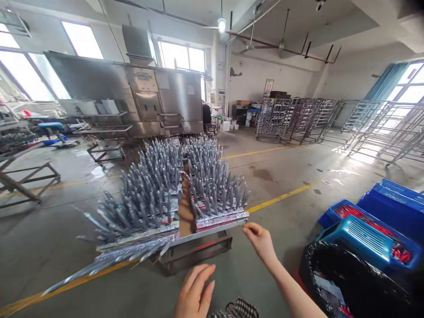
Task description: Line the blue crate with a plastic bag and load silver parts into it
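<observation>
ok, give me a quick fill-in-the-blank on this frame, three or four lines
1. The right hand reaches toward the near corner of the ____ rack.
2. The left hand is open and holds ____.
3. The crates at right are ____.
4. The floor lines are ____.

Missing words: spiked; nothing; blue; yellow

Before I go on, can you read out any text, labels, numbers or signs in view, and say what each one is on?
No text can be read.
Framed poster on the back wall: print too small.
Yellow warning sticker beside the steel machine: a symbol only, blurred.
Plate on the machine's upper panel: blurred.
Blue crates and spiked racks: no markings visible.
</observation>
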Demonstrator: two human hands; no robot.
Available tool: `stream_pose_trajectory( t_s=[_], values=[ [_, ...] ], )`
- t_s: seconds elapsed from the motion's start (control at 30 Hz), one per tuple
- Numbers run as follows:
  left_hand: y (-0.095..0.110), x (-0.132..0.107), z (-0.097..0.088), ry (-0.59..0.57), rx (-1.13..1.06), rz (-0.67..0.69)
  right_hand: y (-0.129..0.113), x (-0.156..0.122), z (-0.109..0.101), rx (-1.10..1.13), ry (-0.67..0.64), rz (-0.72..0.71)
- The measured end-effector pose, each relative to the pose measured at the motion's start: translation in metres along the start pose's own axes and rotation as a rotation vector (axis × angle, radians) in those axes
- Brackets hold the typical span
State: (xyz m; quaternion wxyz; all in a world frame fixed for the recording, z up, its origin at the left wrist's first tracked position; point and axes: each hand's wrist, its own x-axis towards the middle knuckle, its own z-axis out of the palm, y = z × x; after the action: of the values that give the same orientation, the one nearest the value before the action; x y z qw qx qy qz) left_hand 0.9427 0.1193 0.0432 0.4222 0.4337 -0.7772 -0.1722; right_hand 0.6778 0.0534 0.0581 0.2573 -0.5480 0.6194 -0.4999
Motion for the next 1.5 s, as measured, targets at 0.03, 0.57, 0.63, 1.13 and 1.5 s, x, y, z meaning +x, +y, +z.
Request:
stream_pose_trajectory(
  t_s=[0.03,0.57,0.63,1.13,1.5],
  values=[
    [0.003,0.014,0.015,-0.023,0.100,0.074,0.008,0.013,-0.014,0.051,0.061,0.036],
    [0.040,0.110,0.142,-0.050,0.556,-0.018,0.025,0.104,-0.025,-0.154,-0.275,-0.135],
    [0.042,0.109,0.143,-0.035,0.558,-0.017,0.024,0.105,-0.025,-0.204,-0.264,-0.163],
    [0.056,0.116,0.136,-0.231,0.535,-0.090,-0.034,0.111,-0.054,-0.097,0.034,-0.263],
    [0.041,0.091,0.096,-0.021,-0.553,-0.448,-0.036,0.039,-0.024,-0.229,-0.576,-0.448]
  ],
)
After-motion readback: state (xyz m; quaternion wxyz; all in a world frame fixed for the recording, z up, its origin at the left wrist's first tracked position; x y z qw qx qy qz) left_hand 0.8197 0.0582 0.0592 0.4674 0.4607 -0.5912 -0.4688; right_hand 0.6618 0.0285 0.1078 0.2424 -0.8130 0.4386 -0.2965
